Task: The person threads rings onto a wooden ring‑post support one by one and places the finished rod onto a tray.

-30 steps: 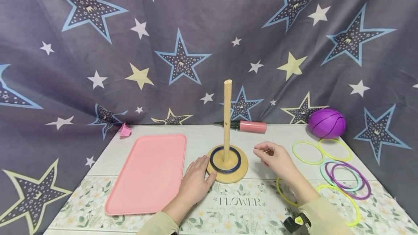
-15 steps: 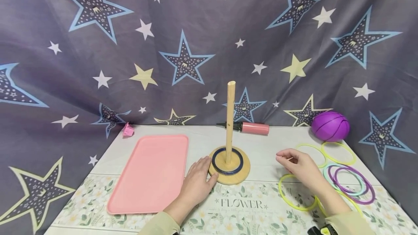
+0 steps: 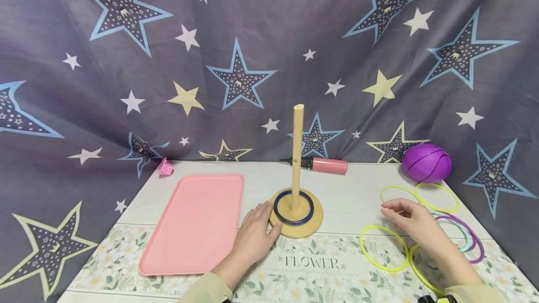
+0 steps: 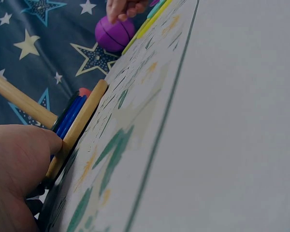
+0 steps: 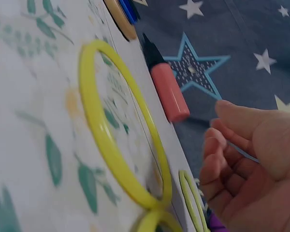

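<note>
A wooden stand with a round base point(image 3: 309, 229) and upright peg point(image 3: 297, 148) stands mid-table. Dark blue rings point(image 4: 70, 116) lie round the peg on the base, looking stacked in the left wrist view. My left hand point(image 3: 254, 230) rests against the base's left side, fingers extended, thumb at its front edge. At the right, my right hand point(image 3: 414, 221) hovers with loosely bent fingers, holding nothing. Below and left of it lies a yellow ring point(image 5: 94, 116). Purple point(image 3: 481, 249) and turquoise rings point(image 3: 469, 241) are partly hidden behind the right forearm.
A pink tray point(image 3: 198, 223) lies left of the stand. Behind the stand is a pink hand pump point(image 3: 330, 166). A purple ball point(image 3: 426, 162) sits at the back right, near more yellow rings point(image 3: 455, 200). A small pink object point(image 3: 166, 168) is at the back left.
My right hand has moved right, away from the stand and towards the rings. The left hand stays at the base. The view has shifted slightly.
</note>
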The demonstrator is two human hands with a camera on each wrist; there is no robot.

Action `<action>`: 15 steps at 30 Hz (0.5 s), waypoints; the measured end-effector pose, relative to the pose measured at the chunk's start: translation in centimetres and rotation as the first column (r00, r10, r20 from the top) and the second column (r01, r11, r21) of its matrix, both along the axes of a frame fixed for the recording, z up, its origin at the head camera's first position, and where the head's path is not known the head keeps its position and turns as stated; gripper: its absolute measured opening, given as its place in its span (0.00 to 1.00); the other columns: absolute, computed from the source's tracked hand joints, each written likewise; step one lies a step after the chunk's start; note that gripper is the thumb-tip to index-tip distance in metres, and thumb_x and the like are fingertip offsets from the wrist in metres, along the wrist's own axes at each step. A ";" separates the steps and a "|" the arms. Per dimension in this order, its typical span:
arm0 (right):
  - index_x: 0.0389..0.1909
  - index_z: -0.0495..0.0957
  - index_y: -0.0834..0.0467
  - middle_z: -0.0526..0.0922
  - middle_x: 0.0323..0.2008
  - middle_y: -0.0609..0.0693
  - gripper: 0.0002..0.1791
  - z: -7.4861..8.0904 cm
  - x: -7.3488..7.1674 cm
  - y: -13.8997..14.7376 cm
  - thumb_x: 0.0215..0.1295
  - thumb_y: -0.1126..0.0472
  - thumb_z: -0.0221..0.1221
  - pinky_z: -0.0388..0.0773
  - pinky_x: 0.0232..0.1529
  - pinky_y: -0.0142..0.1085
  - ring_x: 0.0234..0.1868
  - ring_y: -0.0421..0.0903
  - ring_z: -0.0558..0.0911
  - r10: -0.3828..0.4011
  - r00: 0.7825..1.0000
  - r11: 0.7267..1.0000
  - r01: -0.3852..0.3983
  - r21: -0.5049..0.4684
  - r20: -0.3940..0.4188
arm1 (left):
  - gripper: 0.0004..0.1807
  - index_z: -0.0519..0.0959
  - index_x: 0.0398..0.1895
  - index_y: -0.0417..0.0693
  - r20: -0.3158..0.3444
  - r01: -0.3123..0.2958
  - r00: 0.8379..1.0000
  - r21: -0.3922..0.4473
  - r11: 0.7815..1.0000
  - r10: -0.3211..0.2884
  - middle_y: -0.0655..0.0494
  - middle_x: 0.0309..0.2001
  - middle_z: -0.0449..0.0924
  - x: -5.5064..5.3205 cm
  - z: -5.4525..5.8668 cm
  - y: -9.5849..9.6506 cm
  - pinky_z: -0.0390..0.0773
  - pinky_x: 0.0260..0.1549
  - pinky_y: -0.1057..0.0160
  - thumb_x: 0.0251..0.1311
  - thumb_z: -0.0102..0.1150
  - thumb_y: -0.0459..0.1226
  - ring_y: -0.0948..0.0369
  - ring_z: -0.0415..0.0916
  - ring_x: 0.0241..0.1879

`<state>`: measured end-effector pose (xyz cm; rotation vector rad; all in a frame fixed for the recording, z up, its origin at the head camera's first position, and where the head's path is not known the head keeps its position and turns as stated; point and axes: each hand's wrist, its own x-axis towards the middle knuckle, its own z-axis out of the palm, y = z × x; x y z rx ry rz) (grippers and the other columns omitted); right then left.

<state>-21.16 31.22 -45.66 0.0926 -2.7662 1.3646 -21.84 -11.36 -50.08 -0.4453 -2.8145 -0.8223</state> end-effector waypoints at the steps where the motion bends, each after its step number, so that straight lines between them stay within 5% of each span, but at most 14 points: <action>1: 0.63 0.84 0.64 0.88 0.44 0.54 0.23 -0.1 0.1 0.3 0.82 0.50 0.67 0.83 0.35 0.35 0.38 0.43 0.82 0.005 1.000 1.000 -0.005 -0.002 0.010 | 0.37 0.70 0.79 0.29 0.001 -0.001 1.000 0.001 1.000 0.001 0.34 0.80 0.68 0.0 0.0 0.0 0.56 0.83 0.39 0.79 0.64 0.46 0.40 0.63 0.81; 15: 0.61 0.84 0.66 0.89 0.45 0.52 0.21 -0.7 0.6 3.0 0.83 0.53 0.65 0.84 0.36 0.35 0.39 0.44 0.83 0.052 0.988 0.998 -0.054 0.012 0.146 | 0.37 0.70 0.79 0.30 0.002 0.002 1.000 0.007 1.000 -0.002 0.34 0.80 0.68 0.1 0.2 0.0 0.56 0.83 0.39 0.79 0.64 0.46 0.40 0.62 0.82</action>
